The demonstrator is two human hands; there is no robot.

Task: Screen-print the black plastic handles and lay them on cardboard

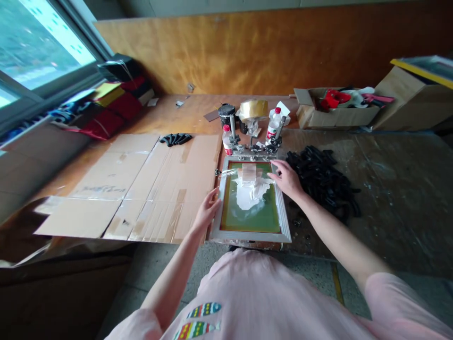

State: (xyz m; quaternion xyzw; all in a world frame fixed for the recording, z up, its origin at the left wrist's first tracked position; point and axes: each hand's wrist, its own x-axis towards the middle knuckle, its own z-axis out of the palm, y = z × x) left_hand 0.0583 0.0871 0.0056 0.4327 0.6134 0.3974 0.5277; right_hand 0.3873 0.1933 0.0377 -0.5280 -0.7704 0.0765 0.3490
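A screen-printing frame with a green mesh and a smear of white ink lies on the bench in front of me, clamped at its far end. My left hand grips the frame's left rail, fingers curled over the edge. My right hand rests on the frame's upper right rail, fingers bent over it. A squeegee lies on the mesh near the far end.
Flattened cardboard covers the bench to the left, with a few black pieces on it. A heap of black parts lies right of the frame. Bottles, a tape roll and a tin stand behind. Boxes sit at the back right.
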